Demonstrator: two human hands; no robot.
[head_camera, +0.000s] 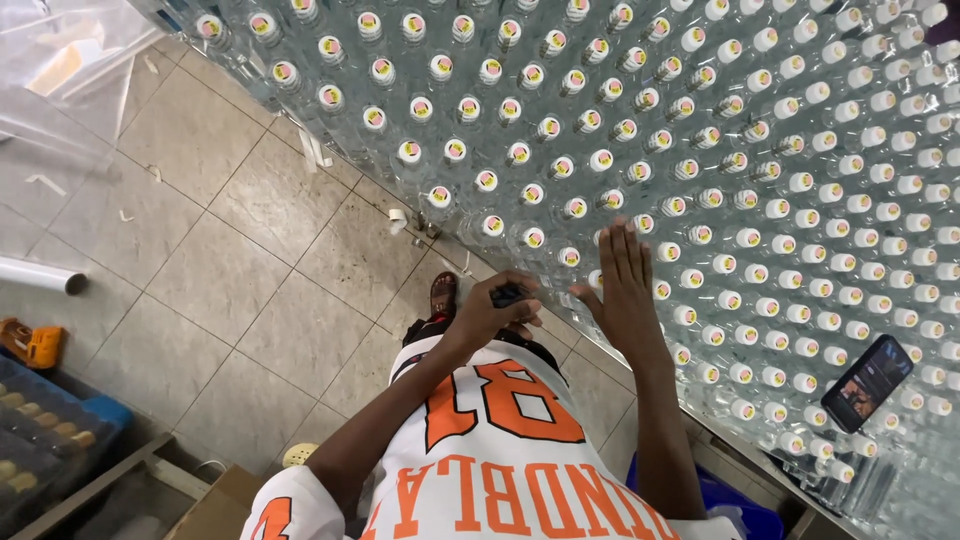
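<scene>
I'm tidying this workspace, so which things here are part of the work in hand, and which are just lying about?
In hand: capped clear bottles, right hand flat on them, small dark object in left hand.

Lying about: phone, white roll, yellow tool, blue crate.

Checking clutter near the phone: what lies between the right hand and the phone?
Only white-capped bottles between the right hand and phone, in the head view.
</scene>
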